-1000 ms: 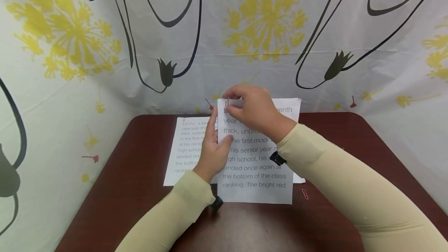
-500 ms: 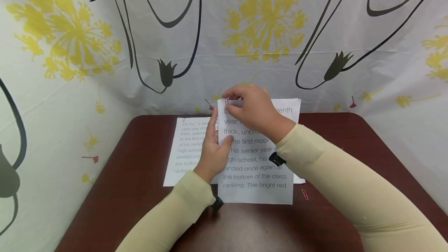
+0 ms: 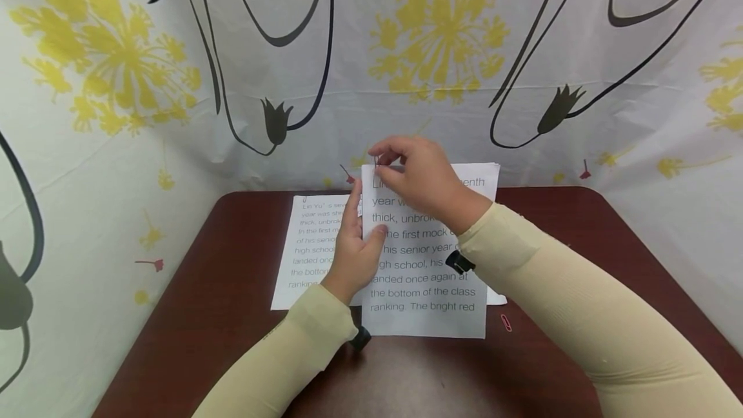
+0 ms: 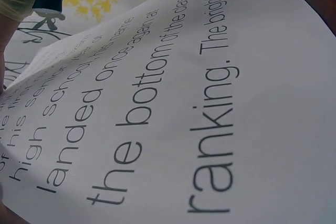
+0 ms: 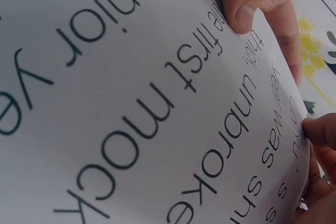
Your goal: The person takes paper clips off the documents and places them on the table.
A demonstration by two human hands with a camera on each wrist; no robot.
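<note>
Red clip point(image 3: 505, 322): loose on the table point(image 3: 232, 353), near right, just beside the held sheets' near right corner. Apart from both hands. Risk: a sleeve sweep could flick it off the table edge.

Held sheets point(image 3: 426, 315): printed pages in large type, raised off the table at centre, near edge low, far edge lifted. They lie over a flat stack point(image 3: 499, 176) whose far right corner shows behind.

Left hand point(image 3: 354, 257): grasps the held sheets' left edge, thumb point(image 5: 247, 1) pressed on the printed face, fingers behind. Risk: if this grip eases, the pages could fan apart and their edges go out of line.

Left sheet point(image 3: 307, 244): flat on the table, left of the held sheets, partly under the left hand. A small clip seems to sit at its far left corner; too small to be sure.

Right hand point(image 3: 426, 179): at the held sheets' far left corner, fingertips pinched together on a small thin item point(image 3: 377, 161), probably a paper clip; not clear enough to confirm. Risk: pushed at a slant, it could catch only the front page, crease the corner, or slip from the fingertips and drop behind the sheets.

Floral cloth point(image 3: 441, 37): backdrop, far side.
</note>
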